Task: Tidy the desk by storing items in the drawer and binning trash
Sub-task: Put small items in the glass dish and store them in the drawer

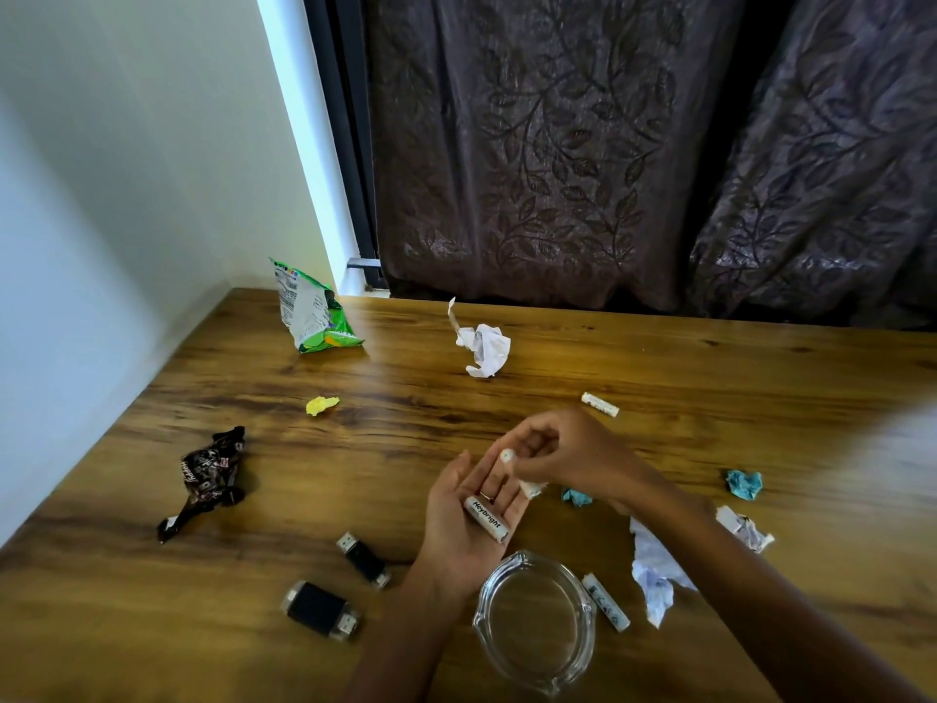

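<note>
Desk: a wood-grain desk [507, 398] with dark knots and a smooth, slightly glossy top, set against a pale wall and dark leaf-patterned curtains [557, 144].
Left hand: the left hand [469, 520] lies palm up with fingers straight and relaxed; a white cylindrical battery printed "Heybright" [485, 519] rests across the palm, and a ring sits on one finger.
Right hand: the right hand [563, 456] hovers just above the left fingers, its fingertips curled and pinching a second white cylindrical battery [517, 471], one round end turned toward the camera.
Loose batteries: a third white battery [600, 403] lies beyond the hands; a fourth white battery with faint print [606, 602] lies just beside the ashtray.
Ashtray: a clear, thick-walled round glass ashtray [535, 621] stands near the left wrist.
USB drives: two black USB sticks with metal plugs, a slim one [363, 559] and a broader one [319, 610], lie left of the forearm.
Wrappers: a crinkled green and white foil snack bag [314, 309] stands at the far left; a twisted dark brown glossy wrapper [208, 479] lies near the left edge.
Paper: a crumpled white paper ball [484, 350], a small yellow wad [320, 404], two teal wads [744, 484] [576, 497], a creased pale sheet [654, 570] partly under the right forearm, and a torn printed scrap [744, 529].
</note>
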A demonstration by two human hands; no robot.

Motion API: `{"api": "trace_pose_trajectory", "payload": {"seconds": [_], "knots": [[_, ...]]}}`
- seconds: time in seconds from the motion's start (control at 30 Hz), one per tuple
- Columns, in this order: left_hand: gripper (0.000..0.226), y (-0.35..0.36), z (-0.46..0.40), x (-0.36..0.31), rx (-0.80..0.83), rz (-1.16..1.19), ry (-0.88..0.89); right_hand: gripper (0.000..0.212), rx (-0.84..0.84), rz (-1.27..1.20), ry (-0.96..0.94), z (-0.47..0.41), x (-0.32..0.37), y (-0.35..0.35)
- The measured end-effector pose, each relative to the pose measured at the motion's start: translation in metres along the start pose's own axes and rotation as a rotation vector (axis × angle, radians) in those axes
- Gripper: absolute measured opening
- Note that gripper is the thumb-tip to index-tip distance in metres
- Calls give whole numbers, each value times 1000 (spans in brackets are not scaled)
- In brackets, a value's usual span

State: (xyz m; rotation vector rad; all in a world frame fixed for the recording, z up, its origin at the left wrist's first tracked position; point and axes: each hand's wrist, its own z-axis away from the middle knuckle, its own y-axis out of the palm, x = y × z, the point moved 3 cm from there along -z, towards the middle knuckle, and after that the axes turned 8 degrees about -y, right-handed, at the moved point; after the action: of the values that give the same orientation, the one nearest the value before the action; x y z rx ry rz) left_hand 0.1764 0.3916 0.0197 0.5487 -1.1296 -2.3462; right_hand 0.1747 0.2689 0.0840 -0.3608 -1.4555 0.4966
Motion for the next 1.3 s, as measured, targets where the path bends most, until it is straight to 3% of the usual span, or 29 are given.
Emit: {"api": "trace_pose_trajectory", "payload": {"seconds": [0.1, 0.27, 0.4, 0.53, 0.63, 0.77, 0.87, 0.97, 1.1, 1.17, 1.3], "knots": [[36, 3, 2, 2, 14, 27, -7, 18, 31, -26, -32, 2, 4, 9], [36, 0, 3, 0, 34, 26, 25, 8, -228, 117, -34, -10, -16, -18], [35, 0, 4, 0, 49, 12, 25, 20, -482, 402, 3, -32, -67, -52], [35, 1, 5, 1, 64, 17, 20, 40, -307, 750, 138, -47, -114, -65], [36, 0, 6, 0, 65, 20, 25, 33, -271, 834, 101, -48, -118, -61], [36, -2, 6, -2, 57, 28, 41, 15, -297, 640, 143, -50, -103, -61], [37, -5, 4, -3, 42, 29, 44, 19, -291, 274, 183, -45, -76, -51], [38, -8, 2, -4, 19, 34, 55, 23, -154, -10, 156, -31, -36, -31], [42, -11, 1, -7, -14, 52, 63, 23, 130, 19, 71, -13, -2, 0], [42, -11, 3, -7, -13, 49, 54, 18, 194, 19, 36, -9, 4, 9], [38, -15, 4, -14, 0, 105, 80, 16, 15, 67, 26, -16, -1, 4]]}}
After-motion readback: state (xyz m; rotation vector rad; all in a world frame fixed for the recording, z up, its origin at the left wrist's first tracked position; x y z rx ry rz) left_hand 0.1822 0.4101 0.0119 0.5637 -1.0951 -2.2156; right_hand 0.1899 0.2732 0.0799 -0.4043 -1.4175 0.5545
